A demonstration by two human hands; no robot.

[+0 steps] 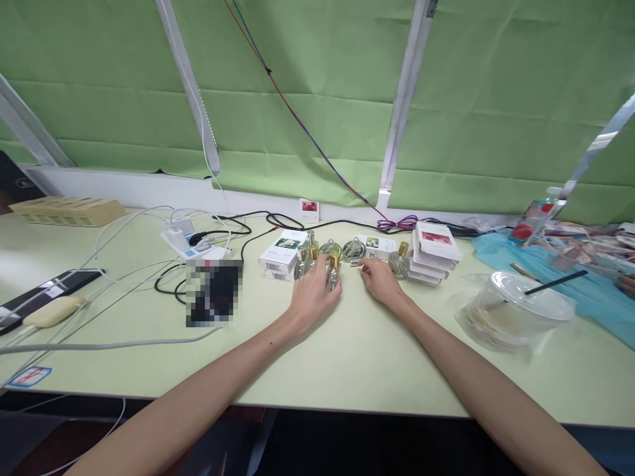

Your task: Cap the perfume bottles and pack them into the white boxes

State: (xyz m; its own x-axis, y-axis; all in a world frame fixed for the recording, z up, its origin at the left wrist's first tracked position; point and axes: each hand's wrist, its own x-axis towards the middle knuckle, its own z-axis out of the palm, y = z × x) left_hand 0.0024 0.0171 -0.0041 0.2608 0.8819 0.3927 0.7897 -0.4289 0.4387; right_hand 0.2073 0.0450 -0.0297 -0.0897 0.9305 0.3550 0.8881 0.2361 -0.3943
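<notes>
"Bare forearms [208, 390] come nearest, reaching over the front edge of the pale table [377, 370]. What do the hands have?"

"Left hand [315, 291]: fingers and thumb closed about a gold-capped bottle [334, 270]. Right hand [380, 279]: fingers curled at the tabletop, beside a round glass bottle [354, 249]. Whether they grip anything, I can't tell."

"Where is that gold-capped bottle, exactly?"

"Mid-table, at the front of a tight cluster of glass bottles [300, 263]. They crowd the left fingers and are partly hidden by them."

"And what hems the hands in?"

"White boxes [284, 251] with a green picture, just left of the cluster. Behind the right hand, a flat white box [381, 246]; to its right, another glass bottle [398, 263], then a stack of boxes [434, 251]."

"Farther out?"

"Right side: a lidded plastic cup [526, 297] with a black straw, and blue plastic sheeting [503, 254] behind it. Left side: a power strip [179, 242] among tangled cables [241, 225], and a pixelated dark patch [213, 294] I can't make out. Black cables run along the back, below green blinds [307, 112]."
</notes>
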